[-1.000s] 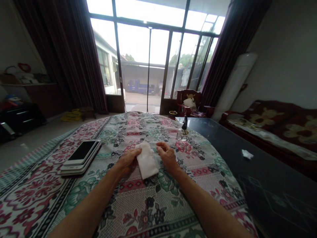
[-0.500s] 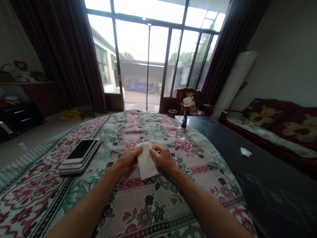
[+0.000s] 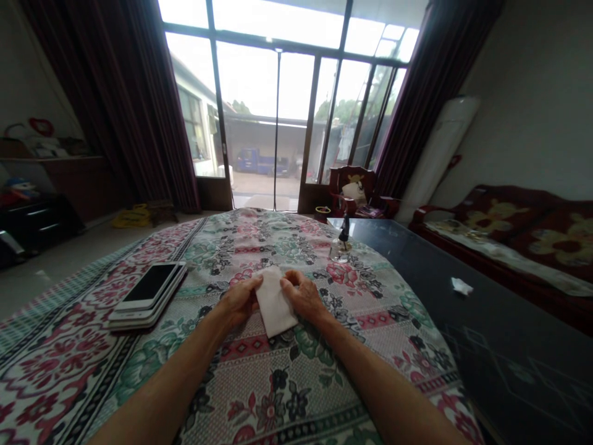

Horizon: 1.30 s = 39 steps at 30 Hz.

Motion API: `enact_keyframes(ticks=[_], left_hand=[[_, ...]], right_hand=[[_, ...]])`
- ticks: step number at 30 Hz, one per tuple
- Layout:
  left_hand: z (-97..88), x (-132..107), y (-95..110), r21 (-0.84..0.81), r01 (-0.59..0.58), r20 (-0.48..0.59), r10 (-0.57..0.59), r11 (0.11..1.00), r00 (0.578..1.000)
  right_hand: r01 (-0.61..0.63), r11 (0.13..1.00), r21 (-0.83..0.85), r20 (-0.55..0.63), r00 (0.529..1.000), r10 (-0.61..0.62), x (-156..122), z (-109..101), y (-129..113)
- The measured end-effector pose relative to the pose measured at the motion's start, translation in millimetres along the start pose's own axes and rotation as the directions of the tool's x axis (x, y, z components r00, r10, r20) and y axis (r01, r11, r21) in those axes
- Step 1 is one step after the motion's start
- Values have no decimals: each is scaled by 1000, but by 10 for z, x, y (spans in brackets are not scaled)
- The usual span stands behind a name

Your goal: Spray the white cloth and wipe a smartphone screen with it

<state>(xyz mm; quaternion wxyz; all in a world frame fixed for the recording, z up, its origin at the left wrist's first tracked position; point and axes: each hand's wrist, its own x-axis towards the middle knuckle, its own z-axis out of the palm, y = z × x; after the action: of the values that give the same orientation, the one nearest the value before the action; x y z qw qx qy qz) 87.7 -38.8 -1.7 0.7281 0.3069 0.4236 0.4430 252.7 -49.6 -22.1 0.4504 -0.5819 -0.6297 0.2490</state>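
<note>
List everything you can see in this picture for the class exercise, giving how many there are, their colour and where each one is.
folded paper tissue: one, white, between the hands on the cloth
stacked smartphones: at least two, white, left of the hands
floral cloth: one, red, green and cream, under the hands
glass-topped table: one, black, right of the cloth
crumpled tissue: one, white, on that table
armchair: one, dark red, by the glass doors
sofa: one, dark red with yellow flowers, far right
truck: one, blue, outside
left hand: one, on the tissue's left edge
right hand: one, on the tissue's right edge
</note>
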Motion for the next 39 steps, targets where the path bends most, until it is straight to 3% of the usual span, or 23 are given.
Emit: enact_keyframes(ticks=[5,10,12,14,16,18,22,24,26,29,33,39], left_hand=[[-5,4,5,8,-20,-13,20,1000,1000],[-38,47,-52,10,-13,62,12,1000,998],[-70,93,-78,46,-26,13,25,999,1000],[-109,143,-93,68,-57,-19,59,996,998],[-145,185,-95,66,-97,-56,101,993,993],[-173,213,-89,63,-132,-101,138,989,985],[-209,250,-87,36,-151,-137,155,988,978],[-224,266,-99,37,-151,-146,155,988,977],[-240,279,-113,35,-160,-144,164,986,976],[-264,291,-125,19,-176,-106,177,984,978],[-269,273,-107,-21,-161,-106,158,987,982],[-186,197,-47,-37,-165,-125,159,986,979]], right_hand=[[-42,999,-35,62,997,44,-11,-11,-1],[-11,997,-74,39,999,14,-54,40,41],[-2,999,-36,36,999,4,-63,53,48],[11,999,32,0,1000,-11,-44,44,58],[32,995,94,-111,994,-21,20,-4,86],[48,991,122,-290,957,-11,130,-101,149],[35,995,95,-628,778,33,421,-429,397],[2,999,33,-712,702,22,570,-621,548],[-64,998,-29,-739,674,21,718,-801,677],[-102,986,-129,-695,719,-17,950,-1015,779],[-191,969,-158,-609,791,56,1228,-1178,764],[-92,972,-218,-476,879,-24,1312,-1195,701]])
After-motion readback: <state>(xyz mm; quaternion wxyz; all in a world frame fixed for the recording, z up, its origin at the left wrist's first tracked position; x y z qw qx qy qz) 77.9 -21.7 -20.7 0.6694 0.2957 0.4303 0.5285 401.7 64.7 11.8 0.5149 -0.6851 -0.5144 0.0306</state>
